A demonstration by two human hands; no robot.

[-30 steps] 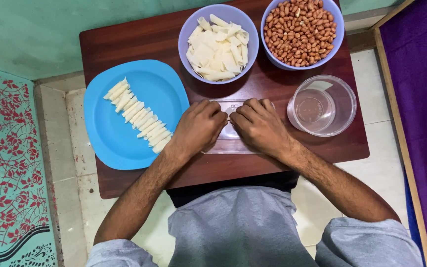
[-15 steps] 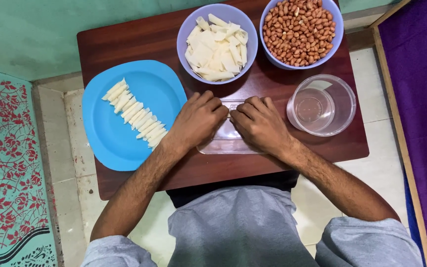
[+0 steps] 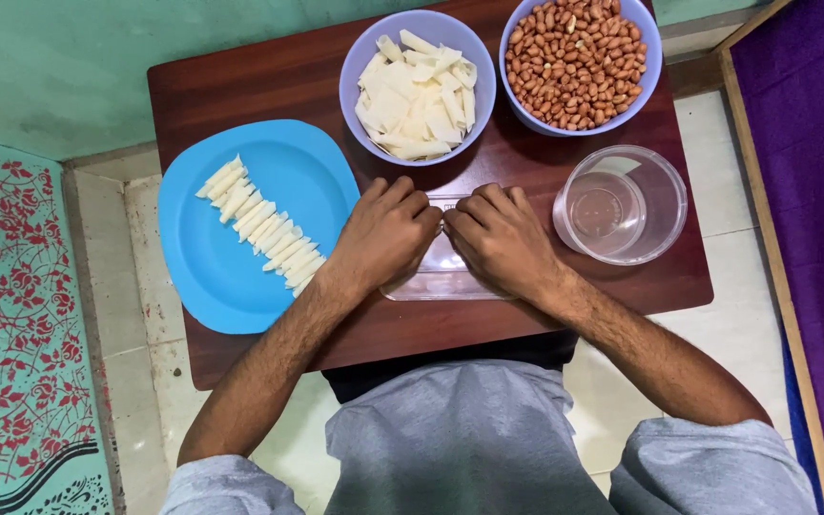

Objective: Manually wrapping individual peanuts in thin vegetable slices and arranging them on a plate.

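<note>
Two lilac bowls (image 3: pixel 418 84) at twelve o'clock, pastry pieces (image 3: pixel 417 95) and peanuts (image 3: pixel 576 62); I see both hands' (image 3: pixel 383 238) fingers (image 3: pixel 503 238) pinching something small over a clear lid (image 3: pixel 441 277).

Home interior, floor-level food-preparation spot. Low wooden table (image 3: pixel 269 81) on pale floor tiles (image 3: pixel 140 315); patterned red-and-teal mat (image 3: pixel 11 315) at left; purple cloth (image 3: pixel 813 191) at right; green wall (image 3: pixel 69 67) far; plastic bowls (image 3: pixel 419 84) and plate (image 3: pixel 221 267) of food.
</note>
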